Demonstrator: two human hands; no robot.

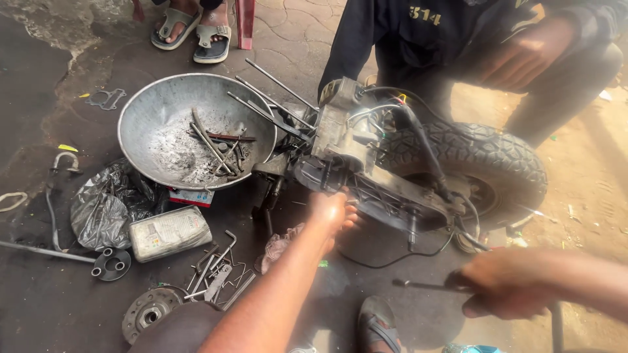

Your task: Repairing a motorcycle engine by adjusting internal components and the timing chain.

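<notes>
The left hand (332, 212) presses curled fingers against the lower edge of the engine casing (366, 173), which lies just beyond them beside the rear tyre (487, 157). The right hand (504, 284) is closed around a thin tool rod (422, 285). Best to steady the casing firmly before bringing the rod in.

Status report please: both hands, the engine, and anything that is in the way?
Left hand on the scooter engine casing. Right hand grips a thin metal rod, blurred. Another person's arm close behind the rear tyre.
</notes>
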